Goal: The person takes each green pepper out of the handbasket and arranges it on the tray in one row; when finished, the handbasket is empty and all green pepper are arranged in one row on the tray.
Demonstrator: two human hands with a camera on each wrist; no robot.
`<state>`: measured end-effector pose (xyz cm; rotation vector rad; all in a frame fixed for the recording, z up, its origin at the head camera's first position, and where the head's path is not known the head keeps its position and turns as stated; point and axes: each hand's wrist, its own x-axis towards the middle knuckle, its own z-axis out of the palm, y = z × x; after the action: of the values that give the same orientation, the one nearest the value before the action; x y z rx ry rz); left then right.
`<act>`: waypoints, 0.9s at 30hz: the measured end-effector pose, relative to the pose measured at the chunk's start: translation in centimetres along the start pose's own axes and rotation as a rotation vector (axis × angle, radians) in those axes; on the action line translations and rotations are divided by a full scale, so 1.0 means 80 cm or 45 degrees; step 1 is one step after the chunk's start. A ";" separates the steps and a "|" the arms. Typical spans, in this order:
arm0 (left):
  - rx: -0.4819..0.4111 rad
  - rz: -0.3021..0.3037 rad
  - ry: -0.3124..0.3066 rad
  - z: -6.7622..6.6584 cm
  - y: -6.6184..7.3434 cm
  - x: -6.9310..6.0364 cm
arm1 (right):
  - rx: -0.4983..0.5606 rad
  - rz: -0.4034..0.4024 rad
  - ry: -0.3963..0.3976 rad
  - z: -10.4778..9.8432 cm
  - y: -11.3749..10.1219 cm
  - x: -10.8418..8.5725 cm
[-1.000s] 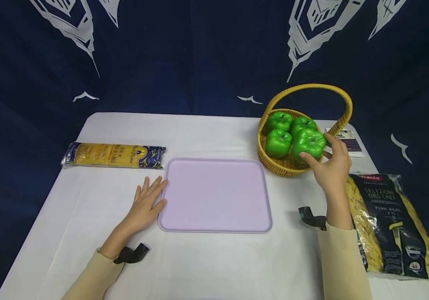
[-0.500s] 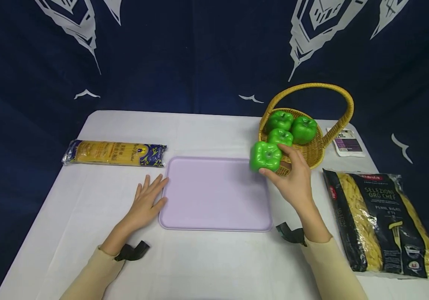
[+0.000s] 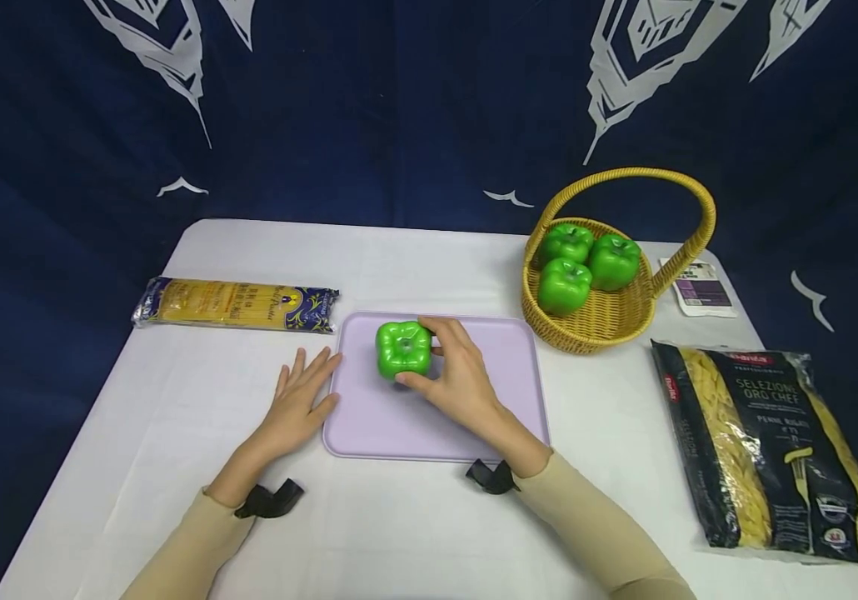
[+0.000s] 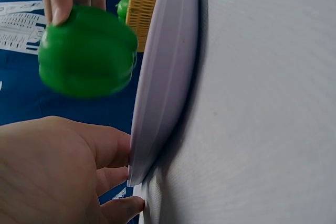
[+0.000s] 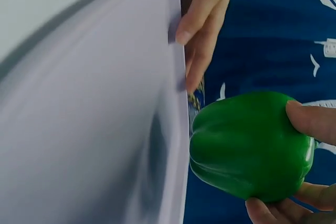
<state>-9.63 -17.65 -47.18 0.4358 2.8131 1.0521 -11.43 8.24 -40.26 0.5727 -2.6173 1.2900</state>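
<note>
A green bell pepper (image 3: 403, 350) is gripped between the thumb and fingers of my right hand (image 3: 462, 379), over the left half of a lilac tray (image 3: 429, 429). In the right wrist view the pepper (image 5: 252, 145) hangs close above the tray's rim, with a shadow below; whether it touches is hard to tell. My left hand (image 3: 297, 408) lies with spread fingers at the tray's left edge, its fingertips touching the rim in the left wrist view. A wicker basket (image 3: 609, 325) holding several more green peppers, one of them a near pepper (image 3: 564, 286), stands behind the tray on the right.
A yellow and blue pasta packet (image 3: 234, 305) lies at the back left. On the right lies a large black bag of penne (image 3: 774, 450). A small white and purple packet (image 3: 701, 290) sits behind the basket's tall handle (image 3: 699, 229). Dark blue cloth (image 3: 369, 117) hangs behind the table.
My right hand has lifted one pepper out of the basket and carried it left, over the tray. The left hand has stayed at the tray's edge.
</note>
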 end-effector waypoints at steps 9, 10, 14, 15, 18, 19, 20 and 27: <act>0.006 0.001 -0.004 0.001 0.001 0.001 | -0.050 -0.019 -0.086 0.040 -0.013 0.018; 0.006 0.002 -0.005 0.001 0.001 0.001 | -0.060 -0.019 -0.094 0.042 -0.014 0.019; 0.011 -0.001 -0.007 0.001 0.001 0.002 | -0.072 -0.012 -0.125 0.050 -0.016 0.022; 0.013 -0.002 -0.007 0.001 0.001 0.002 | -0.075 -0.009 -0.135 0.052 -0.016 0.022; 0.021 -0.004 -0.010 0.001 0.001 0.002 | -0.088 0.008 -0.160 0.056 -0.017 0.022; 0.024 -0.004 -0.011 0.001 0.001 0.002 | -0.093 0.014 -0.164 0.057 -0.017 0.021; 0.024 -0.005 -0.011 0.001 0.001 0.002 | -0.100 0.017 -0.166 0.057 -0.017 0.022; 0.017 -0.009 -0.004 0.001 0.000 0.001 | -0.130 0.031 -0.185 0.058 -0.016 0.023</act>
<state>-9.69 -17.55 -47.23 0.4284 2.8187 1.0308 -12.49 3.34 -41.59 0.6418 -2.7972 1.1536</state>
